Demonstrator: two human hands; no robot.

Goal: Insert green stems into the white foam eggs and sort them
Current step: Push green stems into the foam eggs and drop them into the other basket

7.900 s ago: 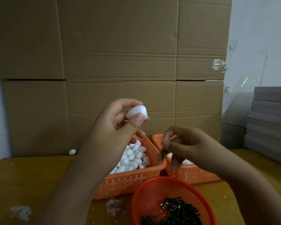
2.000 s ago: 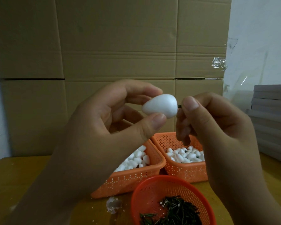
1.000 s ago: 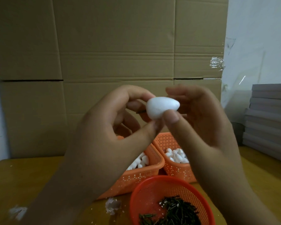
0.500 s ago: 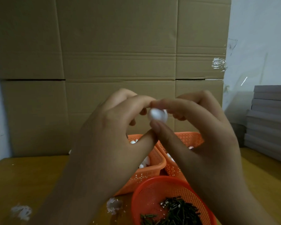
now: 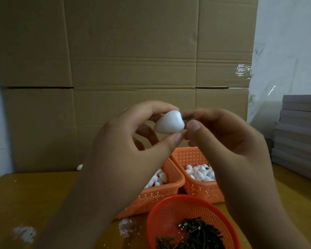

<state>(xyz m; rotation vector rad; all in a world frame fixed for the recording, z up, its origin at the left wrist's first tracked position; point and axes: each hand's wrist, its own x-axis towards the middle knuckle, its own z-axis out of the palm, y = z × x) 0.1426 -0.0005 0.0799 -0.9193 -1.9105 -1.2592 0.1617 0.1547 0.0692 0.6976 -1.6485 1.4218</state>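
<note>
My left hand [image 5: 126, 159] pinches a white foam egg [image 5: 169, 123] between thumb and fingers at chest height. A green stem [image 5: 242, 116] sticks out of the egg's blunt right end. My right hand [image 5: 228, 150] is raised beside it, its fingers curled at the stem and its thumb tip close to the egg. Below, a round red basket [image 5: 169, 209] holds several green stems [image 5: 196, 234]. Behind it stand two orange baskets: the left basket [image 5: 151, 196] and the right basket [image 5: 199, 191], both holding white foam eggs [image 5: 201, 174].
A wall of cardboard boxes [image 5: 126, 69] closes the back of the wooden table [image 5: 25, 203]. One loose egg [image 5: 79, 167] lies at the boxes' foot. Foam crumbs [image 5: 24, 233] and a scrap [image 5: 127, 227] lie on the table. Grey boards [image 5: 302, 133] are stacked at right.
The egg has turned so its side faces me and the green stem now shows at its right end. My right thumb has come off the egg's front.
</note>
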